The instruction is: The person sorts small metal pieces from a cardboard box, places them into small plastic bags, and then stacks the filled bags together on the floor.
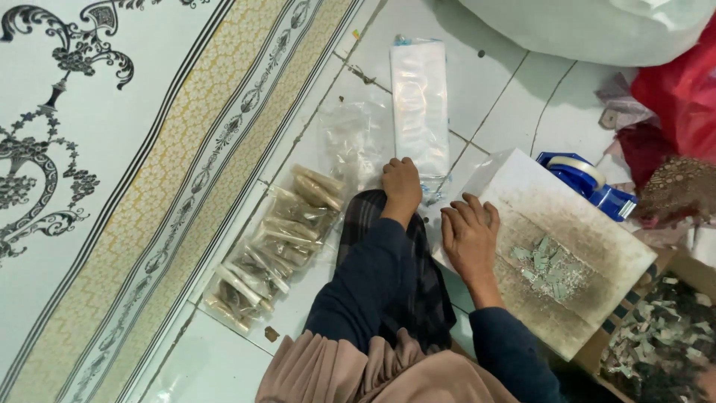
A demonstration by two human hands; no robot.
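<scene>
My left hand (401, 186) rests as a closed fist on the tile floor, at the near end of a long clear plastic bag (420, 104) that lies flat on the tiles. My right hand (468, 237) lies palm down, fingers spread, on the left edge of a stained white board (589, 276). A small heap of pale green flakes (548, 267) sits in the middle of that board. Whether the left hand pinches the bag I cannot tell.
A row of several filled, rolled plastic packets (272, 242) lies on the floor to my left, beside a patterned mat (112, 164). A blue tape dispenser (585, 179), red cloth (682, 89) and a box of shredded bits (664, 339) are on the right.
</scene>
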